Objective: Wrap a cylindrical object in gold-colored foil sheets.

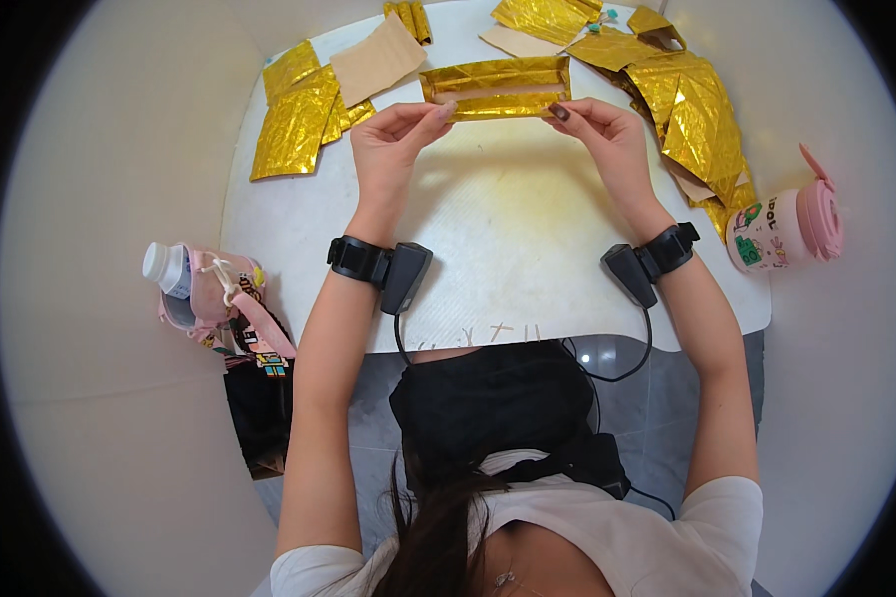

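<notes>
A sheet of gold foil paper (513,103) is stretched between my hands over the far part of the table, its long edges folded inward and a paler strip showing along the middle. My left hand (398,134) pinches its near left corner between thumb and fingers. At the near right corner, my right hand (602,139) grips it the same way, thumb on top. More gold foil sheets (294,124) and a tan paper piece (378,60) lie beyond my left hand. A crumpled heap of gold foil (692,109) lies to the right of my right hand.
The white table (508,249) has light walls around it. At the right edge lies a pink and white cup (772,231) with its lid flap up. A pink bag (214,289) holding a white-capped bottle (166,267) is at the left. Cables run from black wristbands (363,259).
</notes>
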A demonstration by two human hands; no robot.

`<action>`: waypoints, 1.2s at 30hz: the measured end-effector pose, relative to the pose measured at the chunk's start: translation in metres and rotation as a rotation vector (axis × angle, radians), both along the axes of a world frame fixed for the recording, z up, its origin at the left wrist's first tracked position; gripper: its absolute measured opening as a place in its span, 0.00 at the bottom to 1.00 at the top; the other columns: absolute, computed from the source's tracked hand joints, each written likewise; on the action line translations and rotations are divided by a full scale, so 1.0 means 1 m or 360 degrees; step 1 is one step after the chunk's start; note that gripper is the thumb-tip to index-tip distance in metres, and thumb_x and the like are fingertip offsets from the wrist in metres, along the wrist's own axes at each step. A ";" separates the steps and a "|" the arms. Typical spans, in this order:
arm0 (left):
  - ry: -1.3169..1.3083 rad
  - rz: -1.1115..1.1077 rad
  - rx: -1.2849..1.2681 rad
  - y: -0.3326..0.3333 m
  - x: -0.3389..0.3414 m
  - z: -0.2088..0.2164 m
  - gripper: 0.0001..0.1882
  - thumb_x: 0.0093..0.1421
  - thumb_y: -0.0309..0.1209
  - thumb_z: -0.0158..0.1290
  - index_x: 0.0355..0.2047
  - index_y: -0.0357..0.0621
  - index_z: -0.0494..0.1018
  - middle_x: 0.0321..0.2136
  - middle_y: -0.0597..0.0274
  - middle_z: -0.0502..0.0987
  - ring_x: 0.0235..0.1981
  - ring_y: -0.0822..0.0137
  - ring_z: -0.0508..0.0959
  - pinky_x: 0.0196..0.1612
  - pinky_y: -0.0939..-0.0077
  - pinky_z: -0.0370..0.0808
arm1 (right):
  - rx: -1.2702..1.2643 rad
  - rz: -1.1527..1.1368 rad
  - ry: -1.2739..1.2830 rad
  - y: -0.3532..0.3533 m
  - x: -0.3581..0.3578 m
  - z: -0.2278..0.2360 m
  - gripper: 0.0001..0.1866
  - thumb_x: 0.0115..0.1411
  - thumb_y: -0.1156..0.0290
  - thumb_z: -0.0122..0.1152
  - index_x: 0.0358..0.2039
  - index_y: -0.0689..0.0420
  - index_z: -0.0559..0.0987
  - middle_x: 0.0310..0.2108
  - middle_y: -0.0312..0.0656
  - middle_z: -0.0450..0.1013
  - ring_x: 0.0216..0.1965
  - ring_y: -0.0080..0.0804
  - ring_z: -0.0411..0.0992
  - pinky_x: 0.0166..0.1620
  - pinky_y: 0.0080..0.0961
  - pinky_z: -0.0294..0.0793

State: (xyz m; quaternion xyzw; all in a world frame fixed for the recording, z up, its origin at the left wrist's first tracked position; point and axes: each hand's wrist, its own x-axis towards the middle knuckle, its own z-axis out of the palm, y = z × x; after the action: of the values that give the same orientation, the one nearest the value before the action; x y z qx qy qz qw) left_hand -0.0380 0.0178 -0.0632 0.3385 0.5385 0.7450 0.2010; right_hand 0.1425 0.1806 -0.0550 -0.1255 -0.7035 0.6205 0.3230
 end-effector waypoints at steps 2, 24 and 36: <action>-0.0061 0.0028 0.0010 0.002 0.005 0.000 0.06 0.55 0.23 0.59 0.33 0.33 0.78 0.31 0.57 0.80 0.31 0.72 0.80 0.40 0.78 0.80 | -0.0150 -0.0034 -0.0004 -0.001 -0.001 0.002 0.12 0.61 0.72 0.59 0.42 0.64 0.79 0.36 0.41 0.78 0.39 0.23 0.76 0.45 0.16 0.74; -0.0436 -0.0498 -0.0171 -0.002 0.018 0.016 0.24 0.62 0.28 0.52 0.57 0.41 0.59 0.44 0.53 0.74 0.40 0.65 0.79 0.44 0.78 0.78 | 0.0035 0.0049 0.0188 0.007 0.003 0.003 0.13 0.60 0.76 0.58 0.46 0.60 0.77 0.33 0.39 0.78 0.33 0.21 0.76 0.41 0.17 0.76; -0.0558 -0.0779 -0.0269 -0.003 0.013 0.012 0.20 0.63 0.28 0.50 0.54 0.38 0.65 0.40 0.55 0.76 0.36 0.69 0.80 0.39 0.82 0.80 | 0.0415 -0.0025 0.0206 0.020 0.001 -0.002 0.09 0.59 0.76 0.59 0.41 0.58 0.78 0.43 0.35 0.69 0.33 0.16 0.72 0.39 0.14 0.73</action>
State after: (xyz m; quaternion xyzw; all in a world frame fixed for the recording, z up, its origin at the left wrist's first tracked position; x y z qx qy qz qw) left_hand -0.0254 0.0151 -0.0512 0.3065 0.4581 0.6740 0.4918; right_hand 0.1437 0.2003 -0.0570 -0.0478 -0.7548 0.5281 0.3861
